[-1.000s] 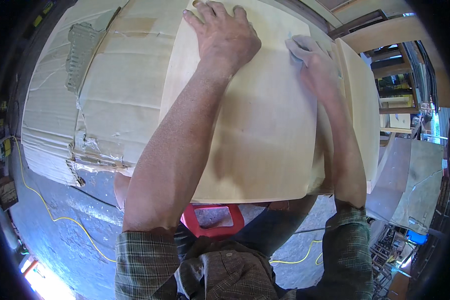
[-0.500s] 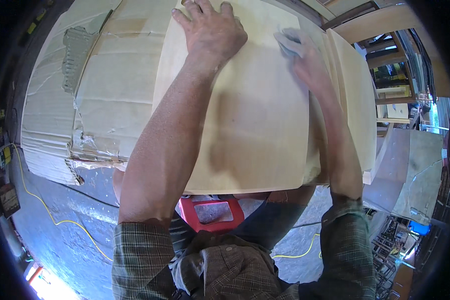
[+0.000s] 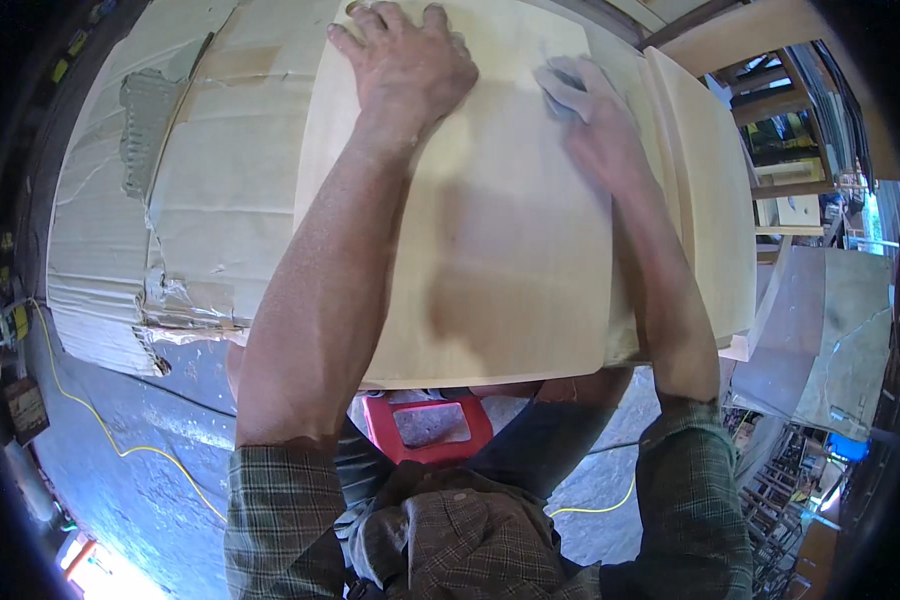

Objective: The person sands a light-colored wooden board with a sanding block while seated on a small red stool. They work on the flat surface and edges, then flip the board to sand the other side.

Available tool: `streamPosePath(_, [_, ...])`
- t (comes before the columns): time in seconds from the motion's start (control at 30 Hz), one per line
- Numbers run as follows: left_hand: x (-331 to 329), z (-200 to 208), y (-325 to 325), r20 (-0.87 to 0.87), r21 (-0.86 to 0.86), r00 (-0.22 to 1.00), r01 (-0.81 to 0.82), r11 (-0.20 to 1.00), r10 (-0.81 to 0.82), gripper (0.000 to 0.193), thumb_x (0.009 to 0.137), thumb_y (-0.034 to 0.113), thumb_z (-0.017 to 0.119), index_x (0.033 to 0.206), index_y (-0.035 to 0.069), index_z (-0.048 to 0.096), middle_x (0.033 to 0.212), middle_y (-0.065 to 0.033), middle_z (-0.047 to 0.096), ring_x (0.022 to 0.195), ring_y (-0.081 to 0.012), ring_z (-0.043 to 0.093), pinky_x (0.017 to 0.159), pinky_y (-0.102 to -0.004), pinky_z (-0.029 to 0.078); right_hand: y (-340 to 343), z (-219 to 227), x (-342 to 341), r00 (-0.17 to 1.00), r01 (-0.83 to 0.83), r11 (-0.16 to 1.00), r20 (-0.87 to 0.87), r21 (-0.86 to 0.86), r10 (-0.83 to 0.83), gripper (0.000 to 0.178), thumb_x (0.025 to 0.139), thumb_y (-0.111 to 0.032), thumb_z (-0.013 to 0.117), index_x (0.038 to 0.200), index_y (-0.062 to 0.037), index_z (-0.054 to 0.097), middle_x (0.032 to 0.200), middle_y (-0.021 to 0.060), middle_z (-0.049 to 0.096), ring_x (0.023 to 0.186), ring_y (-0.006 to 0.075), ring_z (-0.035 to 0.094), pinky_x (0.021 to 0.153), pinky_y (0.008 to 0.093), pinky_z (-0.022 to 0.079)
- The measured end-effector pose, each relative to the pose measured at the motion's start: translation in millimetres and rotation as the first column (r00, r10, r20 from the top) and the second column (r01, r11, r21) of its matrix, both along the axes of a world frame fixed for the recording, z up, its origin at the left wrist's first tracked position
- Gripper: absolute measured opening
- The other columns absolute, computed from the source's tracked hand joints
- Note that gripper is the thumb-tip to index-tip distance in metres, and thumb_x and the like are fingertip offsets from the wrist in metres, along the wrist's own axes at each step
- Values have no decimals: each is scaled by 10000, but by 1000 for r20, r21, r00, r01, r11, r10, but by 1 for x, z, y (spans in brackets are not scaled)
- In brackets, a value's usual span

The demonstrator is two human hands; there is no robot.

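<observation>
A pale, smooth wooden panel [image 3: 530,250] lies flat before me. My left hand [image 3: 410,65] rests on its far left part, with the fingers spread. Against the panel's far right side, my right hand [image 3: 600,115] presses a dark grey piece of sandpaper [image 3: 562,80] with its fingers. That hand is slightly blurred and dusty, and its fingers partly hide the sandpaper.
Torn cardboard [image 3: 230,180] covers the surface left of the panel. More pale boards [image 3: 705,200] lie along the right. A red stool [image 3: 430,428] is between my legs, and a yellow cord [image 3: 120,450] runs over the floor. Wooden frames [image 3: 780,120] stand at far right.
My right hand has shifted slightly left on the panel with the sandpaper. My left hand also appears a little farther left, still flat on the wood, as the view shifts slightly.
</observation>
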State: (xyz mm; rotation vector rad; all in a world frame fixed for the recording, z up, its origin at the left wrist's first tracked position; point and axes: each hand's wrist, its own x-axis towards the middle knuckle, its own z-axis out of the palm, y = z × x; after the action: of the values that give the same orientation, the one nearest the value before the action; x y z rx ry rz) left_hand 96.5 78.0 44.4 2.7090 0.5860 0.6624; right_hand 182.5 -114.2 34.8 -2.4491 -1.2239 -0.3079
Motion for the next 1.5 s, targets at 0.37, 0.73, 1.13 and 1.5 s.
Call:
streamPosePath(0.37, [6, -2, 11, -149, 76, 989, 30, 997, -19, 460, 929, 360, 396, 1326, 142, 477, 1356, -297, 394, 1344, -441, 263, 1075, -633, 145, 26, 9, 18, 988, 153, 987, -5, -47, -153, 484, 692, 4, 592, 1152, -139, 633, 1222, 79, 529, 1187, 294, 470, 956, 485, 363])
streamPosePath(0.73, [11, -8, 7, -88, 77, 996, 29, 997, -22, 461, 934, 369, 387, 1322, 138, 484, 1357, -292, 400, 1356, -433, 249, 1074, -637, 135, 43, 26, 28, 938, 341, 910, 154, -235, -312, 432, 727, -23, 572, 1154, -79, 602, 1136, 126, 575, 1127, 332, 522, 918, 489, 405])
streamPosePath(1.13, [10, -4, 5, -127, 42, 991, 44, 998, -38, 453, 935, 363, 390, 1311, 130, 488, 1348, -290, 403, 1345, -428, 259, 1068, -645, 135, 28, 7, 40, 920, 388, 912, -3, -136, -392, 421, 727, -40, 597, 1141, -106, 637, 1163, 125, 579, 1115, 340, 537, 952, 458, 395])
streamPosePath(1.5, [9, -14, 1, 107, 52, 994, -10, 999, 4, 429, 889, 283, 470, 1213, 10, 537, 1320, -337, 419, 1316, -477, 288, 1080, -630, 168, 35, 23, 26, 904, 426, 878, 72, -216, -421, 326, 722, -34, 593, 1026, -102, 687, 1154, 110, 591, 1104, 326, 549, 931, 474, 394])
